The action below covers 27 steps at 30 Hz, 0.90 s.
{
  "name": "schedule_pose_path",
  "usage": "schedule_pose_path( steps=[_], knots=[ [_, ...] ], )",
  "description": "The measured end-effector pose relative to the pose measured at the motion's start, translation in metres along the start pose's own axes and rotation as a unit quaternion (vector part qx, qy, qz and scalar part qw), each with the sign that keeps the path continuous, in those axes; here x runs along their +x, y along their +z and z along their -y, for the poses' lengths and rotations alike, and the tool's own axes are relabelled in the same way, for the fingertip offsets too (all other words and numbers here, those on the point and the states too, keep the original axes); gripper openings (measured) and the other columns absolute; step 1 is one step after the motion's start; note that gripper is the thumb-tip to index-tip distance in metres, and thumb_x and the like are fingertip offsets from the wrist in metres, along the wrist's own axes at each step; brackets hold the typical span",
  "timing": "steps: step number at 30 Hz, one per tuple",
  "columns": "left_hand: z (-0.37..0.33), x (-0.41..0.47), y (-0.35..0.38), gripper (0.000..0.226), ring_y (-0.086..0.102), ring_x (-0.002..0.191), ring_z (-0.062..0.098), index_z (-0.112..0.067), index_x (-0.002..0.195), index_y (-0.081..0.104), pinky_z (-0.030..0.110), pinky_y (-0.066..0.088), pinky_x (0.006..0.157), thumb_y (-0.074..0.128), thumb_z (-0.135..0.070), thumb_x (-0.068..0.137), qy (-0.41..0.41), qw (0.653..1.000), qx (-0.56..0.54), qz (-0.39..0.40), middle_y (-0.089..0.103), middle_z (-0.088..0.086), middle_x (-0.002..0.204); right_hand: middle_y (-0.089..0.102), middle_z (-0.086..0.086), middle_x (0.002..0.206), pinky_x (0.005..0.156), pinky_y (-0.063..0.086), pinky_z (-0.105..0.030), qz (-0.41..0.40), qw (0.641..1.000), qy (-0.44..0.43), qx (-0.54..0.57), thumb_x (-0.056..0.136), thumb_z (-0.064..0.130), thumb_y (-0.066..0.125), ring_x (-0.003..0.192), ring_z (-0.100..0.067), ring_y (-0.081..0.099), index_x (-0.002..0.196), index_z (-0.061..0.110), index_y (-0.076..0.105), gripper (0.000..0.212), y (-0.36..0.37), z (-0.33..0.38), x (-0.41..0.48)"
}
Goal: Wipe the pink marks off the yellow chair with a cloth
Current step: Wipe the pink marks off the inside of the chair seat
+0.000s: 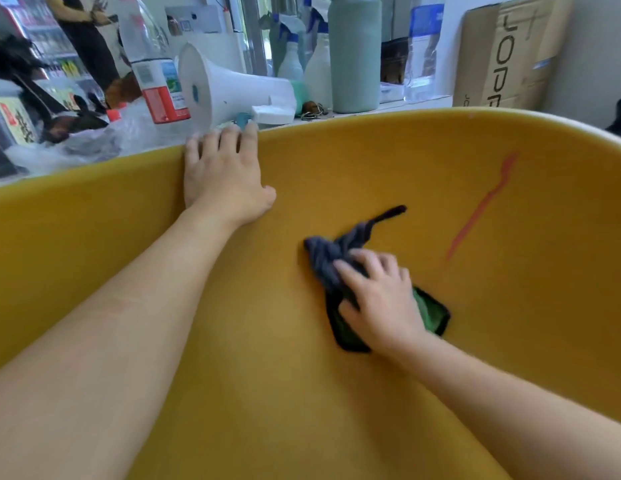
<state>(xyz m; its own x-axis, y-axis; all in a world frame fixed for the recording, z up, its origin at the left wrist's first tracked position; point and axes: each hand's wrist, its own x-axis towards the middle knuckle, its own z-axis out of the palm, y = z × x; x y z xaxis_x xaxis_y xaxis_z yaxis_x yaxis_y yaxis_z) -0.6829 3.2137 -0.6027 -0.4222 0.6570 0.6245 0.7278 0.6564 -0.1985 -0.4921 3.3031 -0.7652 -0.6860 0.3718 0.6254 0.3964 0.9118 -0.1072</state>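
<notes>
A white worktop (399, 105) across the top of the frame carries a megaphone (233, 88), a labelled bottle (156, 71), spray bottles (319, 71), a green flask (354, 53) and keys (312, 110).

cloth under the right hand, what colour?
Dark grey-blue cloth with a green patch and black edging, under the right hand; head view.

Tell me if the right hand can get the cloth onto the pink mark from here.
Probably yes: the right hand holds the cloth left of the mark, with only bare chair between.
</notes>
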Motion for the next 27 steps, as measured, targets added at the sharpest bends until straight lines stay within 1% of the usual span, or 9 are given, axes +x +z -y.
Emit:
schedule_pose_path(
  steps=[3, 5, 8, 10, 15, 17, 20, 23, 27],
  knots=[
    [-0.004, -0.003, 0.000, 0.088, 0.021, 0.139, 0.032, -0.018, 0.149, 0.015, 0.050, 0.010, 0.116, 0.058, -0.050, 0.078, -0.007, 1.000, 0.006, -0.001, 0.027, 0.011, 0.151, 0.053, 0.005, 0.125, 0.071, 0.046, -0.036, 0.174, 0.953, -0.247, 0.016, 0.070, 0.047, 0.049, 0.103, -0.024, 0.051, 0.123, 0.035, 0.056, 0.054, -0.002, 0.007, -0.028],
    [-0.007, -0.010, 0.002, 0.093, 0.011, 0.144, 0.031, -0.019, 0.151, 0.008, 0.049, 0.004, 0.118, 0.058, -0.052, 0.080, -0.016, 1.000, 0.005, 0.000, 0.016, 0.011, 0.157, 0.053, 0.003, 0.130, 0.070, 0.047, -0.036, 0.168, 0.932, -0.310, -0.085, 0.071, 0.044, 0.060, 0.106, -0.025, 0.054, 0.122, 0.034, 0.060, 0.052, -0.026, -0.031, 0.016],
    [-0.020, -0.032, 0.005, 0.096, -0.011, 0.146, 0.029, -0.024, 0.152, 0.001, 0.049, -0.002, 0.117, 0.057, -0.057, 0.082, -0.023, 0.999, -0.029, 0.026, -0.010, 0.008, 0.160, 0.049, -0.003, 0.137, 0.080, 0.044, -0.044, 0.013, 0.991, -0.052, -0.119, 0.075, 0.033, 0.068, 0.120, -0.033, 0.045, 0.126, 0.029, 0.058, 0.052, -0.043, -0.066, 0.055],
    [-0.034, -0.056, 0.012, 0.090, -0.018, 0.144, 0.027, -0.031, 0.151, 0.006, 0.053, 0.000, 0.116, 0.056, -0.060, 0.081, 0.005, 0.995, -0.051, 0.081, -0.019, 0.003, 0.158, 0.049, -0.004, 0.135, 0.082, 0.044, -0.045, 0.004, 0.996, 0.065, -0.057, 0.074, 0.033, 0.065, 0.118, -0.033, 0.043, 0.128, 0.026, 0.056, 0.055, -0.024, -0.035, 0.026],
    [-0.059, -0.116, 0.032, 0.077, -0.020, 0.144, 0.022, -0.041, 0.147, 0.016, 0.061, 0.002, 0.113, 0.055, -0.055, 0.083, 0.041, 0.980, -0.070, 0.180, -0.020, -0.004, 0.158, 0.039, 0.005, 0.139, 0.084, 0.038, -0.038, 0.189, 0.970, -0.149, -0.017, 0.084, 0.044, 0.052, 0.119, -0.025, 0.041, 0.135, 0.036, 0.048, 0.052, -0.029, -0.010, -0.016],
    [-0.065, -0.129, 0.033, 0.066, -0.018, 0.145, 0.018, -0.042, 0.145, 0.021, 0.060, 0.001, 0.112, 0.051, -0.047, 0.087, 0.022, 0.974, -0.107, 0.197, -0.016, -0.006, 0.159, 0.037, 0.005, 0.141, 0.086, 0.035, -0.039, 0.153, 0.980, -0.096, -0.089, 0.086, 0.042, 0.053, 0.121, -0.025, 0.037, 0.132, 0.039, 0.049, 0.046, -0.052, -0.047, 0.028],
    [-0.083, -0.140, 0.027, 0.065, -0.003, 0.146, 0.013, -0.041, 0.146, 0.022, 0.052, 0.006, 0.115, 0.051, -0.034, 0.089, -0.039, 0.940, -0.270, 0.205, -0.003, -0.008, 0.160, 0.039, -0.004, 0.140, 0.087, 0.038, -0.046, 0.033, 0.988, 0.104, -0.105, 0.086, 0.032, 0.057, 0.122, -0.035, 0.036, 0.132, 0.030, 0.049, 0.047, -0.059, -0.054, 0.043],
    [-0.120, -0.163, 0.010, 0.052, 0.016, 0.144, 0.011, -0.031, 0.147, 0.029, 0.027, 0.017, 0.115, 0.041, -0.030, 0.097, -0.034, 0.870, -0.438, 0.222, 0.012, -0.004, 0.160, 0.031, -0.005, 0.142, 0.094, 0.037, -0.044, 0.160, 0.984, 0.059, -0.050, 0.089, 0.037, 0.048, 0.126, -0.034, 0.033, 0.143, 0.028, 0.032, 0.058, -0.036, -0.003, -0.017],
    [-0.147, -0.198, 0.016, 0.063, 0.004, 0.146, 0.010, -0.029, 0.152, 0.009, 0.029, 0.014, 0.117, 0.024, -0.055, 0.096, -0.073, 0.851, -0.451, 0.258, -0.001, -0.006, 0.160, 0.007, 0.005, 0.160, 0.113, 0.028, -0.043, 0.402, 0.913, -0.008, 0.067, 0.089, 0.040, 0.054, 0.145, -0.024, 0.012, 0.151, 0.040, 0.012, 0.075, -0.078, -0.023, -0.025]
  ],
)
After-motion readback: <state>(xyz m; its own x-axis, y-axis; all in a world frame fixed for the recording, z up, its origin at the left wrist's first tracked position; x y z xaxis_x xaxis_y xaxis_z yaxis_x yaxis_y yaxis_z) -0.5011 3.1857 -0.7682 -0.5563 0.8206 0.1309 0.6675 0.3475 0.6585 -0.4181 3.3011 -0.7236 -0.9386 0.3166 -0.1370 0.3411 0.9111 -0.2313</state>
